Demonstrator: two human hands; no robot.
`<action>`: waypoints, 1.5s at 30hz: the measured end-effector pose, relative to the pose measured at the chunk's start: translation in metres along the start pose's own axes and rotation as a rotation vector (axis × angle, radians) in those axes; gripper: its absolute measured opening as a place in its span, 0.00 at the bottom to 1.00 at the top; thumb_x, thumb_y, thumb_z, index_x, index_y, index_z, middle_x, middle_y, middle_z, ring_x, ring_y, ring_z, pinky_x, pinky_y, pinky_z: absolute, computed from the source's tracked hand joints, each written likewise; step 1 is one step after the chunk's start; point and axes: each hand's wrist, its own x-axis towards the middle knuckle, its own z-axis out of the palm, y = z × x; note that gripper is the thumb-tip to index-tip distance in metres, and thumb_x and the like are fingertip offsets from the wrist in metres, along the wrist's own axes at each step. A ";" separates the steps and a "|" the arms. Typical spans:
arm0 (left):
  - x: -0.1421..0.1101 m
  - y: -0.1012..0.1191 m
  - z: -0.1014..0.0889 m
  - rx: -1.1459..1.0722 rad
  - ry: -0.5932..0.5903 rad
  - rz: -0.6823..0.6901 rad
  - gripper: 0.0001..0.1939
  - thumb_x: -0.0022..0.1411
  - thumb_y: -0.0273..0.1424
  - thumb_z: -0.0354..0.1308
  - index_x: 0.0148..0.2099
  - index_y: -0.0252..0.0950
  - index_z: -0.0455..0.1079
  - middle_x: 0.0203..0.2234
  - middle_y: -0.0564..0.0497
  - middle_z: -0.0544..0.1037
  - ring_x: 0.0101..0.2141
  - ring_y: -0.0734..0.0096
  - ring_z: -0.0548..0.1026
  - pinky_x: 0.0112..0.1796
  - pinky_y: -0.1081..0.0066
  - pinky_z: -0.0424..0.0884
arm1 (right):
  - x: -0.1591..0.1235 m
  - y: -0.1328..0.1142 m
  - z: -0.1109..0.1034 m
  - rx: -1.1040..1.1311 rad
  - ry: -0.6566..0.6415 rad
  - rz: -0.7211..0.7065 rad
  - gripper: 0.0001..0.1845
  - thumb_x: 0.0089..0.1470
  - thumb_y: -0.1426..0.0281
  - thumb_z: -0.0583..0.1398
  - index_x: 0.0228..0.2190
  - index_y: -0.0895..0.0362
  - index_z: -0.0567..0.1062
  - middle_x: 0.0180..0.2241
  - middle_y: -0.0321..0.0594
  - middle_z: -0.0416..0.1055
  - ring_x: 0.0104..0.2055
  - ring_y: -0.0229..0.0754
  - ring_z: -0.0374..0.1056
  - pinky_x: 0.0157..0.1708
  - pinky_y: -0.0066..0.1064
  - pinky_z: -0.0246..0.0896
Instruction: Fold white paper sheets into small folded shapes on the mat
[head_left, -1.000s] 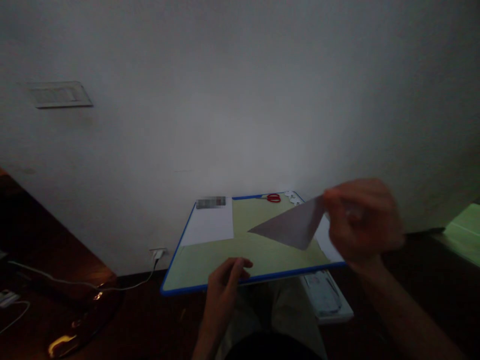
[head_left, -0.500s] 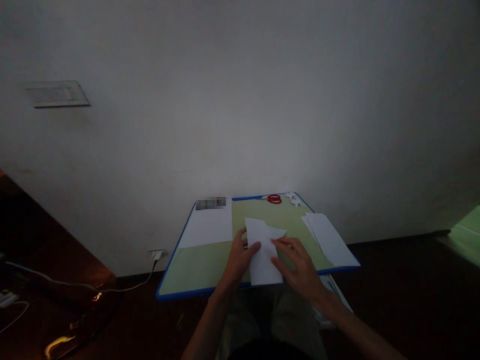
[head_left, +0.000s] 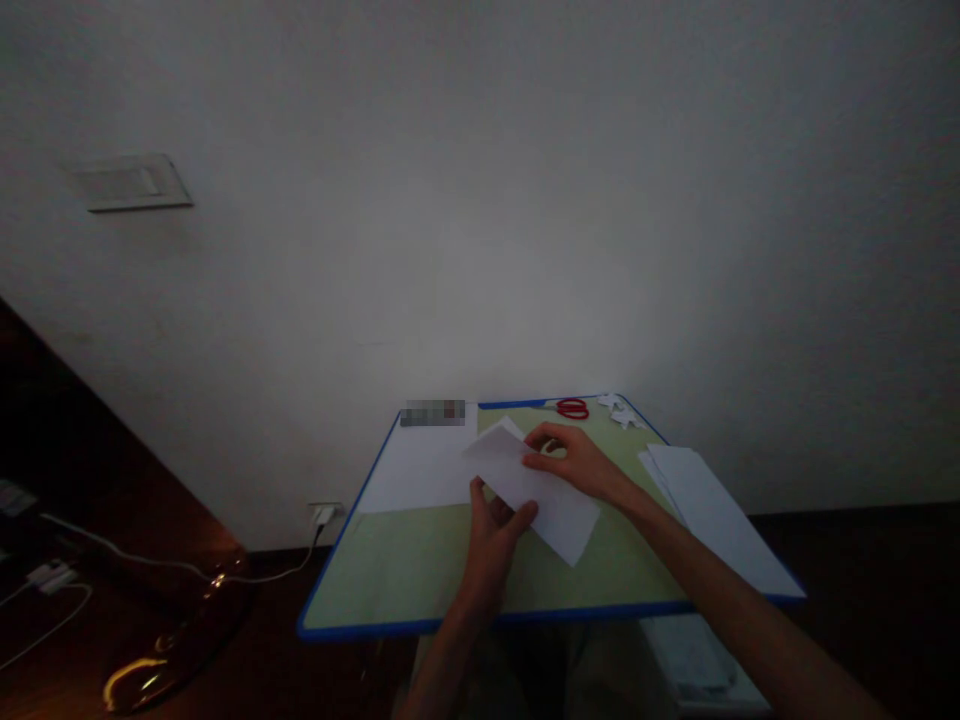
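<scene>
A folded piece of white paper (head_left: 551, 505) is held tilted just above the table (head_left: 405, 570). My left hand (head_left: 496, 530) grips its lower left edge, thumb on the upper face and fingers behind. At the paper's upper right edge, my right hand (head_left: 570, 458) pinches it between thumb and fingers. One corner of the paper points up toward the wall, and the fold there shows a second layer. Behind the hands lies a pair of red-handled scissors (head_left: 572, 408), with small white paper cut-outs (head_left: 621, 412) to their right.
A large white sheet (head_left: 420, 470) covers the table's back left, with a blurred dark strip (head_left: 433, 413) on it. Several white sheets (head_left: 724, 515) lie along the right edge. The wall (head_left: 480, 220) stands directly behind. A white box (head_left: 701, 660) sits below the table, and a cable (head_left: 262, 575) hangs left.
My right hand brought the paper from the right down to my left hand. Both hands then turned it, so it now slants from upper left to lower right. The view shifted slightly.
</scene>
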 end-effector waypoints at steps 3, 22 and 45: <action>-0.009 0.019 -0.024 0.060 0.195 0.109 0.35 0.59 0.42 0.65 0.62 0.45 0.51 0.61 0.39 0.67 0.52 0.56 0.76 0.46 0.59 0.77 | -0.007 -0.023 -0.008 -0.093 -0.066 -0.221 0.03 0.60 0.69 0.63 0.36 0.55 0.78 0.37 0.40 0.78 0.41 0.42 0.73 0.44 0.36 0.65; 0.077 0.033 -0.038 1.574 -0.368 0.249 0.19 0.66 0.32 0.58 0.58 0.34 0.70 0.52 0.38 0.77 0.53 0.51 0.74 0.52 0.57 0.69 | -0.117 0.057 0.005 -0.431 -0.089 -0.309 0.25 0.53 0.86 0.51 0.43 0.52 0.77 0.50 0.42 0.77 0.54 0.47 0.72 0.55 0.48 0.67; 0.142 0.025 -0.030 1.090 -0.455 0.041 0.17 0.48 0.41 0.68 0.37 0.35 0.75 0.26 0.52 0.75 0.29 0.66 0.72 0.29 0.71 0.64 | 0.037 0.105 0.000 -0.022 -0.218 0.134 0.14 0.51 0.62 0.67 0.38 0.57 0.82 0.41 0.43 0.81 0.45 0.49 0.75 0.49 0.39 0.67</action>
